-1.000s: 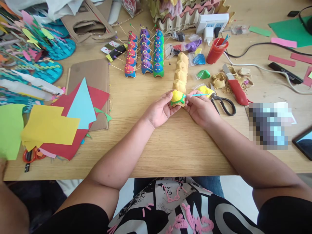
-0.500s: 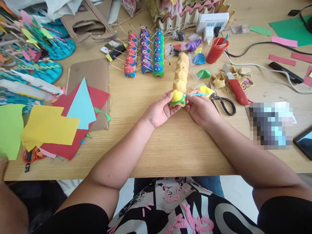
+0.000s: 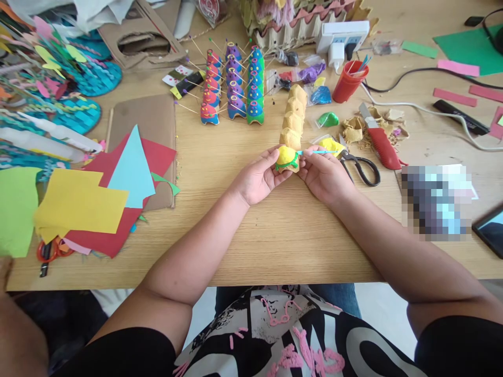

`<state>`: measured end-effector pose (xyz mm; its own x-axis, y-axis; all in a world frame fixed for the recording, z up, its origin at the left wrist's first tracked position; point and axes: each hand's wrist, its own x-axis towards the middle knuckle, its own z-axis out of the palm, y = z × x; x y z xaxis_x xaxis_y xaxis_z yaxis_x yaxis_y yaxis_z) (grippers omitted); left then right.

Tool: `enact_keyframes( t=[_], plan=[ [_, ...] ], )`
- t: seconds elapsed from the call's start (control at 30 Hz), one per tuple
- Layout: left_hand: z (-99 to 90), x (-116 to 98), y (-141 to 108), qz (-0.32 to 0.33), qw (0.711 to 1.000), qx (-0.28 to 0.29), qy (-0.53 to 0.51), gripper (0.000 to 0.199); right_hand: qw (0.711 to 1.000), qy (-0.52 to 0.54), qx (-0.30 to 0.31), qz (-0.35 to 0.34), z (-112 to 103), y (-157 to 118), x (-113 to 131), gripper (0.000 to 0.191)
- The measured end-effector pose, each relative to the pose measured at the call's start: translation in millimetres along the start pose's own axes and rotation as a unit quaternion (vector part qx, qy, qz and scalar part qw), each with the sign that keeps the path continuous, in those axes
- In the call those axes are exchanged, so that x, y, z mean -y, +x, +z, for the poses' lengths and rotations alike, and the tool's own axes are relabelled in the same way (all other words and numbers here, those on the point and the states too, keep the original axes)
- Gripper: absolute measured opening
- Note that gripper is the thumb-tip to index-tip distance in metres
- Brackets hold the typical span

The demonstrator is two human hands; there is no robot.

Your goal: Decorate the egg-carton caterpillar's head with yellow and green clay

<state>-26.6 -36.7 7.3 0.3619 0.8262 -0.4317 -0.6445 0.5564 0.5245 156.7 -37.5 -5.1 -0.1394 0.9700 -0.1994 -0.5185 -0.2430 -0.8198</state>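
Note:
A strip of tan egg-carton cups (image 3: 293, 118) lies lengthwise in front of me. Its nearest cup is covered with yellow clay (image 3: 286, 154), with green clay along the lower edge. My left hand (image 3: 257, 178) grips this near end from the left, thumb on the yellow clay. In my right hand (image 3: 324, 175) a thin blue stick (image 3: 324, 152) is pinched, its left tip touching the clay's right side. Yellow clay in a wrapper (image 3: 330, 146) lies just beyond my right hand, beside black-handled scissors (image 3: 363, 168).
Three painted cup strips (image 3: 234, 86) with pins stand at the back. A red cup (image 3: 348, 82) and a red-handled knife (image 3: 384, 146) are on the right. Coloured paper (image 3: 88, 201) and cardboard (image 3: 163, 123) lie left. Another person's arm (image 3: 19, 335) shows at lower left.
The tan strip has shifted very slightly to the right. Both hands keep nearly the same place and hold.

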Motion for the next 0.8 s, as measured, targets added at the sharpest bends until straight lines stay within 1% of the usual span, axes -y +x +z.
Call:
enact_keyframes(
  t=[0.27,0.43,0.63,0.8],
  plan=[
    [-2.1,0.8,0.7,0.017,0.999,0.033,0.012,0.011,1.0,-0.001,-0.01,0.011,2.4,0.6,0.7,0.03],
    [-1.7,0.9,-0.1,0.013,1.0,0.018,0.018,0.017,1.0,-0.006,-0.019,0.022,2.8,1.4,2.7,0.025],
    [-2.5,0.7,0.6,0.008,1.0,0.02,0.013,0.024,0.999,-0.004,-0.032,0.043,5.5,0.3,6.9,0.025],
    [-1.9,1.1,-0.7,0.015,0.999,0.026,0.021,0.017,0.998,0.0,-0.031,0.056,5.1,0.7,8.4,0.026]
  ],
)
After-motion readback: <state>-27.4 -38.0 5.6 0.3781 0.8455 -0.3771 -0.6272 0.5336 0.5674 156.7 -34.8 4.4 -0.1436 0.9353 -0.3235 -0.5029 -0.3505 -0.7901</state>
